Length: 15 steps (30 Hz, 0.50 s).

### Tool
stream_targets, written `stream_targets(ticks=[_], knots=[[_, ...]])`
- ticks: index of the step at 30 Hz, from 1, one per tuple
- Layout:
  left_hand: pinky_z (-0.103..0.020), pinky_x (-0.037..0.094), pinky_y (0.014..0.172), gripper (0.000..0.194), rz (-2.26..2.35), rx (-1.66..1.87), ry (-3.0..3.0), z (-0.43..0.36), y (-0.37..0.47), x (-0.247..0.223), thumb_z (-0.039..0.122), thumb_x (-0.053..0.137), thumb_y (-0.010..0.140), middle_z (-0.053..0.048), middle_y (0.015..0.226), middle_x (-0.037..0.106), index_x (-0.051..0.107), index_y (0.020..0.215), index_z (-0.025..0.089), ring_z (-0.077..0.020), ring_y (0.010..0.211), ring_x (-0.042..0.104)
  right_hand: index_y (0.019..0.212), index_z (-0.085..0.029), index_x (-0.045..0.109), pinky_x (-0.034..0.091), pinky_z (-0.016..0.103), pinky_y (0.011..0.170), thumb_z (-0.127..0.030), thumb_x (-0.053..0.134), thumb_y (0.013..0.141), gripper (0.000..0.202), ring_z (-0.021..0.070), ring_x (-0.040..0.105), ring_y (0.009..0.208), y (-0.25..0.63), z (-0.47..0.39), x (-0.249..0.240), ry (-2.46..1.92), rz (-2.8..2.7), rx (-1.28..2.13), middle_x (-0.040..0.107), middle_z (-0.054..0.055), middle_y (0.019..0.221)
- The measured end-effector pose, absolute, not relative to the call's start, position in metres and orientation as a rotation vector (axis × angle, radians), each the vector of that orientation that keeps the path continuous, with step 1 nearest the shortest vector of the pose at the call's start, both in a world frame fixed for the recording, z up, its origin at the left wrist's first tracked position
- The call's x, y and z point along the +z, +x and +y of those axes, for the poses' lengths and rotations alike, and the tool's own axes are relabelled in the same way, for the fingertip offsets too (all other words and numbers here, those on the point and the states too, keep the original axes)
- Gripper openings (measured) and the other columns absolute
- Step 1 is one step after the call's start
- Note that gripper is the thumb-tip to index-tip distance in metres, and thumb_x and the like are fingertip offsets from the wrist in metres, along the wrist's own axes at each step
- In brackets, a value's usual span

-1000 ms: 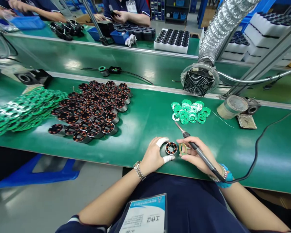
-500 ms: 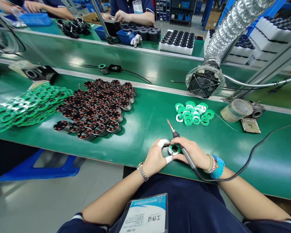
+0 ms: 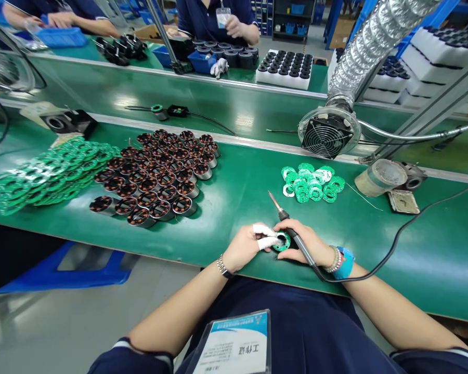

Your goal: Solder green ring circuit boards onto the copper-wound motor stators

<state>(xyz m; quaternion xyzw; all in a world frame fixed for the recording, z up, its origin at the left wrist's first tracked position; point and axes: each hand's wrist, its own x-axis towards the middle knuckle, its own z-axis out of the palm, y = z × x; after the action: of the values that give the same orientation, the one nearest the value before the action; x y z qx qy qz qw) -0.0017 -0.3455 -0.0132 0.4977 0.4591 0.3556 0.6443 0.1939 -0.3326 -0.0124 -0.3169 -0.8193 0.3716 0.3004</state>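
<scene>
A green ring-shaped circuit board (image 3: 280, 248) lies near the table's front edge, on what looks like a motor coil core mostly hidden by the fingers. My left hand (image 3: 245, 245), with white covers on the thumb and a finger, pinches the board's left edge, fingertips at its central hole. In my right hand (image 3: 310, 244) is a soldering iron (image 3: 303, 250), its tip pointing up and away to the left. The thumb and fingers of that same hand also curve around the board's right side.
Rows of wound motor cores (image 3: 161, 179) stand left, beside stacked green boards (image 3: 47, 174). Loose ring boards (image 3: 312, 182) lie ahead near a fan (image 3: 325, 136) on a foil duct. A round tub (image 3: 380, 177) stands right. The iron's cable (image 3: 398, 249) trails right. Two co-workers sit opposite.
My left thumb and finger have moved from around the part's left side onto the board's edge and hole. The right hand still has the iron. A co-worker opposite has raised a hand.
</scene>
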Motion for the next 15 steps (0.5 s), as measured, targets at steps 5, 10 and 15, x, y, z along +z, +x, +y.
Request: stream_targets(ticks=[5,10,15], knots=[[-0.020,0.045,0.052,0.022,1.051,0.750,1.081,-0.341,0.006,-0.007,0.031,0.074,0.062,0.001,0.065,0.056,0.063,0.065,0.012,-0.0081,0.055,0.052,0.110,-0.023,0.047,0.048,0.031,0.082,-0.022,0.059,0.081,0.031,0.0158,0.060,0.089,0.187,-0.333,-0.003,-0.943,-2.046,0.874,0.062,0.004,0.095],[-0.021,0.044,0.052,0.023,1.061,0.754,1.103,-0.340,0.001,-0.008,0.031,0.074,0.062,0.001,0.064,0.055,0.063,0.064,0.012,-0.0078,0.054,0.051,0.109,-0.023,0.045,0.048,0.028,0.075,-0.017,0.054,0.082,0.029,0.0130,0.059,0.075,0.178,-0.332,0.000,-0.984,-2.035,0.908,0.062,0.000,0.080],[-0.022,0.047,0.056,0.026,1.013,0.797,1.041,-0.342,0.001,-0.009,0.035,0.074,0.062,0.001,0.066,0.056,0.061,0.066,0.012,-0.0089,0.058,0.053,0.110,-0.023,0.043,0.048,0.026,0.071,-0.015,0.050,0.081,0.031,0.0114,0.058,0.069,0.170,-0.340,0.001,-1.070,-1.982,0.880,0.060,-0.002,0.077]])
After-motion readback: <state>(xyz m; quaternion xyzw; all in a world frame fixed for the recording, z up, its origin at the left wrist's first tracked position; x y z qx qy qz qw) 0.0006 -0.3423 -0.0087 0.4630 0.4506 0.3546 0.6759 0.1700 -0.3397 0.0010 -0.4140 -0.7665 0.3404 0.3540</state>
